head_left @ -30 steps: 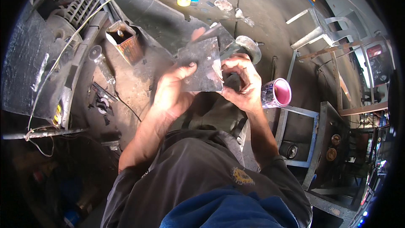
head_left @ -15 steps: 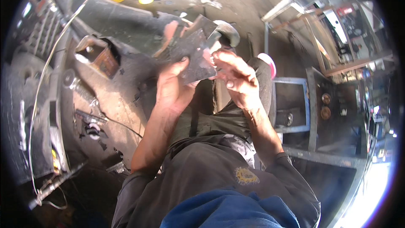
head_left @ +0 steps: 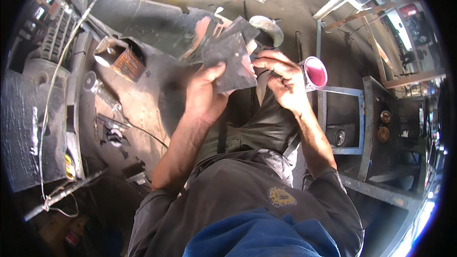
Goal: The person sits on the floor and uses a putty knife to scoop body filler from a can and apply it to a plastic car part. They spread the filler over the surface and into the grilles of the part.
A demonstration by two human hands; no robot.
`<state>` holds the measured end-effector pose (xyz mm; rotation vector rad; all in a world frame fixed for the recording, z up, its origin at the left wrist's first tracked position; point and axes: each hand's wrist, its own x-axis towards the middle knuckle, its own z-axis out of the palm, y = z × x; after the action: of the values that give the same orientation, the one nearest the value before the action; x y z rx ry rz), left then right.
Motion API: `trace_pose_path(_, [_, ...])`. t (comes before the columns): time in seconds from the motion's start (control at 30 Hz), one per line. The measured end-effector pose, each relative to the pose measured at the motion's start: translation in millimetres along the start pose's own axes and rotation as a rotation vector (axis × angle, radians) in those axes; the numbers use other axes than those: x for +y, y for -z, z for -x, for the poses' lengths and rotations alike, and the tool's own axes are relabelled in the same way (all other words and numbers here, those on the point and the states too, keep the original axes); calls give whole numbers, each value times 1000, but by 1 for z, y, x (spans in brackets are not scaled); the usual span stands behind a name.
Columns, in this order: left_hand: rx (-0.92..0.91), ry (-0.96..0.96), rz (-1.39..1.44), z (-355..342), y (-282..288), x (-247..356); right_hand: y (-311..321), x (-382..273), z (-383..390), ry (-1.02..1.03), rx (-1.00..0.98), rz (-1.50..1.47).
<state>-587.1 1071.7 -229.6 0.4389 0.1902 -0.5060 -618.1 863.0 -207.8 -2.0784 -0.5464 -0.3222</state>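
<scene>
Dark grey four-sided plate [head_left: 228, 62] is held in front of the person's body, above the knees, with pinkish material along its right-hand edge. The bare left hand [head_left: 205, 95] grips it at the lower left: the thumb lies flat on the upper face and the remaining fingers pass underneath, closed against the plate. The bare right hand [head_left: 287, 82] is at the plate's right edge, fingers bent and partly drawn together toward the pinkish material; whether they touch the plate or pinch anything small cannot be determined. Directly beyond the plate is a dark angular flat piece [head_left: 245, 28], and farther left a long curved dark panel [head_left: 143, 19] bearing pink patches. A round pale metal dish-like object [head_left: 269, 28] is just beyond the right hand. Beside that hand, on its right, is a cylindrical tub with a pink interior [head_left: 315, 72], its mouth visible. On the floor to the left are a rust-brown square metal tin [head_left: 127, 65], open at one end, and near it a grey power tool with a round head [head_left: 102, 91]. Farther right is a blue-edged rectangular metal frame [head_left: 361, 119], with a pale plastic chair [head_left: 333, 2] beyond.
</scene>
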Motion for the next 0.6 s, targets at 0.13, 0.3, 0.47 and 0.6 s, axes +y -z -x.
trace_pose_path(0.13, [-10,-245,-92,-9,-15,-2,17,48,-8,-356,57,-483])
trace_pose_path(0.3, [22,-301,-431,-24,-27,-6,1,81,-61,-447,-80,-1183])
trace_pose_path(0.47, [218,-463,-471,-18,-40,-8,-8,113,-97,-308,-223,-1383])
trace_pose_path(0.6, [432,-663,-478,16,-56,7,13,165,-114,-254,-80,-1419])
